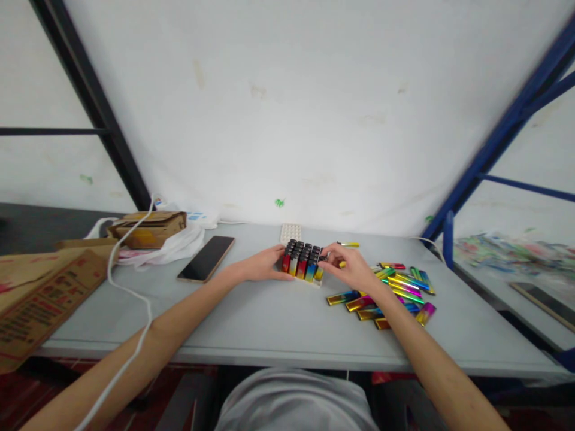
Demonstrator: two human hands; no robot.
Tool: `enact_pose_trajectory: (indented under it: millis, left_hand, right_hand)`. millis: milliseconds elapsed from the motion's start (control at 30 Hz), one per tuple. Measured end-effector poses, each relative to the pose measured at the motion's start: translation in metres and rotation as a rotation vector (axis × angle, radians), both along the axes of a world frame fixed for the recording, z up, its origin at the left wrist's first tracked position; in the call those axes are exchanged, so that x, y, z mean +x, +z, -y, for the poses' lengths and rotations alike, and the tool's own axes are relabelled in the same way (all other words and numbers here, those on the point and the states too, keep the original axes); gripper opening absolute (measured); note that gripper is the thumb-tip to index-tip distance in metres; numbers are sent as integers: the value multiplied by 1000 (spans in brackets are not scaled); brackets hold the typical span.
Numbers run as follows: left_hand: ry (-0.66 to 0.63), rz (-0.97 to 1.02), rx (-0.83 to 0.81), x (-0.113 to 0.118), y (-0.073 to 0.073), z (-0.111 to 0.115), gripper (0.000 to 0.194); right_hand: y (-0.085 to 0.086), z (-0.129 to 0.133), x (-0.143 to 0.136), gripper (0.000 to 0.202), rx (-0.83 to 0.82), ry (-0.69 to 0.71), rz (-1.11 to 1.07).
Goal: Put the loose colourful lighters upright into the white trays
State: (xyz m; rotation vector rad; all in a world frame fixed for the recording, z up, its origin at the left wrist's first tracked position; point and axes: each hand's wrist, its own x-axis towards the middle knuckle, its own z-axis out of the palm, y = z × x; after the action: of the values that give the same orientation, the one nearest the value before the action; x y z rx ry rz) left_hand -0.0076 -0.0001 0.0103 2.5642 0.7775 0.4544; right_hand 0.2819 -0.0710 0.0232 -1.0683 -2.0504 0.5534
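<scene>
Rows of upright lighters (302, 263) with black tops and shiny coloured bodies stand packed in a pale tray (317, 282) at the middle of the table. My left hand (265, 263) grips the left side of this block, thumb at the near edge and fingers behind. At the right end, my right hand (345, 263) pinches the black top of a yellow lighter (319, 273) at the corner of the rows. Beside and under my right forearm lies a loose pile of metallic lighters (404, 287) in several colours.
Behind the block lies a white tray with holes (291, 232). A single lighter (349, 244) rests farther back. Left are a phone (206, 258), a small cardboard box (148, 230), plastic bags (184, 244) and a large carton (49, 293). A white cable (135, 290) hangs across my left forearm.
</scene>
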Motion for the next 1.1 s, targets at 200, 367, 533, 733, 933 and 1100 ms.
enact_pose_trajectory:
  millis: [200, 367, 533, 733, 933, 1100]
  left_hand:
    - [8, -10, 10, 0, -1, 0, 65]
    - [13, -5, 14, 0, -1, 0, 65]
    - [5, -5, 9, 0, -1, 0, 63]
    - [20, -35, 16, 1, 0, 1, 68]
    - [26, -39, 15, 0, 0, 0, 67]
    - [31, -50, 15, 0, 0, 1, 70]
  right_hand:
    - [3, 1, 0, 29, 9, -32, 13]
    - [9, 4, -1, 29, 21, -53, 9]
    - [9, 5, -1, 28, 26, -21, 31]
    - [6, -10, 18, 32, 244, -325, 73]
    - [-25, -45, 76, 45, 390, -520, 371]
    - [-57, -68, 106, 51, 201, -523, 576]
